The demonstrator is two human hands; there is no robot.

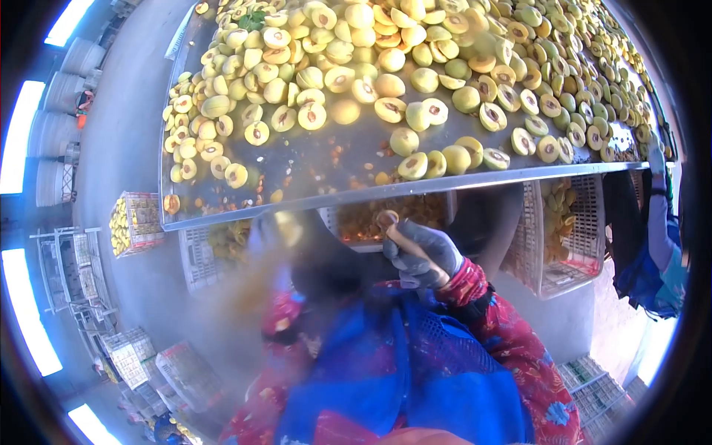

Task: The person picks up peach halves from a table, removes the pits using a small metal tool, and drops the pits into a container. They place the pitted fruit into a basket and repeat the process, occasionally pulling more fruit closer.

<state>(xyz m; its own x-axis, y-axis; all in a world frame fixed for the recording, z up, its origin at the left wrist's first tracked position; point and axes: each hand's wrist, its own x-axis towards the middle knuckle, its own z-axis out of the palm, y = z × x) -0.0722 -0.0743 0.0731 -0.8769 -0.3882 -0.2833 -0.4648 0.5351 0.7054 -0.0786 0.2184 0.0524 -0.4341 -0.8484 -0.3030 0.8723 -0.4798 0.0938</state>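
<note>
My right hand [426,256], in a grey glove, is closed around the wooden handle of a small pitting spoon [406,241]. The spoon's rounded tip points up and left, just below the table edge. My left hand [261,236] is smeared by motion and partly hidden under the table's front edge. At its fingers is a blurred, pale yellow fruit half [289,228], which it seems to grip. Beyond both hands, many halved yellow-green stone fruits [492,116], several with brown pits showing, lie on the metal table [311,174].
Below the table edge stand a crate [356,222] of orange-brown pieces, a left crate [199,256] and a right crate [567,278] of fruit. A fruit-filled crate [141,226] is farther left. Another person's gloved hand [656,156] is at the table's right end.
</note>
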